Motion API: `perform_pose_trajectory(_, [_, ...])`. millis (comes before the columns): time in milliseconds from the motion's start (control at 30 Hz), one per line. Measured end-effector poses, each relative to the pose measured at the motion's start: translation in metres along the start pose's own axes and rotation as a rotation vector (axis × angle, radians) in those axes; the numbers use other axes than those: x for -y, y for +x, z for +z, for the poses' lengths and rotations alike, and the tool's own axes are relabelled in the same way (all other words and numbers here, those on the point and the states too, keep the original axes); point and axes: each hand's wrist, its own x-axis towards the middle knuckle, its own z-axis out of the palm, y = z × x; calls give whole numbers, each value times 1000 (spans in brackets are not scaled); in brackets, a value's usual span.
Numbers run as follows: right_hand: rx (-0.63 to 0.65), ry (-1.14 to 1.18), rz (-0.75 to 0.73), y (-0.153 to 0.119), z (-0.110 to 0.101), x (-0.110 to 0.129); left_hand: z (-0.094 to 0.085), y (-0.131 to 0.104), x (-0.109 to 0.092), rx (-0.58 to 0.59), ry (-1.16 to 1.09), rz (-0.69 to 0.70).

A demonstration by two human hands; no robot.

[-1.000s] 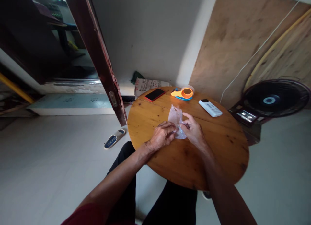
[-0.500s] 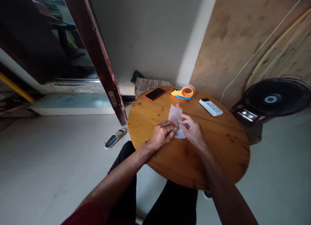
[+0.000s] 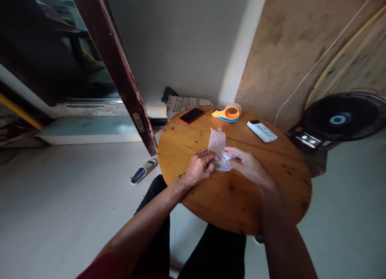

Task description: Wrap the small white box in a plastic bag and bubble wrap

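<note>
A thin, crumpled translucent plastic bag [image 3: 217, 140] lies on the round wooden table [image 3: 177, 148] between my hands. My left hand [image 3: 201, 165] is closed on the bag's lower left part, its fingers curled and pinching. From the other side, my right hand [image 3: 245, 162] grips the bag's right edge between thumb and fingers; it is slightly blurred. The bag's far end lies loose, pointing away from me. Part of its near end is hidden by my fingers.
Along the table's far side lie a phone [image 3: 191, 116], an orange tape dispenser [image 3: 227, 112] with a tape roll, and a white device [image 3: 261, 131]. A black round fan [image 3: 343, 119] stands at the right. One shoe [image 3: 142, 172] is on the floor left.
My right hand has shifted a little to the right, drawing the bag's near part wider. My left hand stays nearly in place.
</note>
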Motion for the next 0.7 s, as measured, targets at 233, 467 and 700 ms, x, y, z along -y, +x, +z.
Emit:
perform_pose_trajectory(233, [45, 2, -8, 0, 0, 5, 3, 1, 1, 4, 20, -6])
perform_pose_trajectory(467, [22, -212, 10, 1, -3, 2, 3, 1, 2, 17, 53, 6])
perform_pose_trajectory(700, [-161, -16, 65, 5, 15, 13, 5, 2, 5, 11, 31, 73])
